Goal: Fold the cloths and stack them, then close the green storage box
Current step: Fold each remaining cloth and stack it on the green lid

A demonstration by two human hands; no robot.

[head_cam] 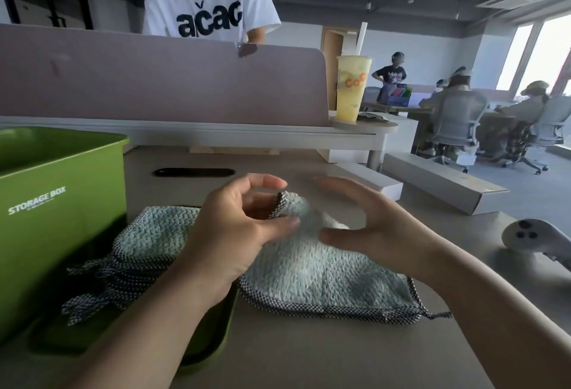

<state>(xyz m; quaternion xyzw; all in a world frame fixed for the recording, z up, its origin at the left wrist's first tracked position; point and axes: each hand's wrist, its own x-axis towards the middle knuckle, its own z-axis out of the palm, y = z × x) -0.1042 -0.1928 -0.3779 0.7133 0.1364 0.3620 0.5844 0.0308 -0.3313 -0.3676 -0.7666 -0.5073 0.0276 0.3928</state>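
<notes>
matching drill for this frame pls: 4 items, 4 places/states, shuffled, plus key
Items:
1. green storage box
2. green lid
3. yellow drink cup
4. white controller

Places/states:
A. on the raised shelf beside the divider
B. lying flat on the desk, partly under a cloth
C. open, at the desk's left
D. on the desk at the right edge

Pairs: 1-C, 2-B, 3-A, 4-D

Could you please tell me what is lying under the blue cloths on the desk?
The left edge of the blue cloths overlaps the green lid, which lies flat beside the green storage box; the rest lies on the desk. Anything else beneath is covered.
</notes>
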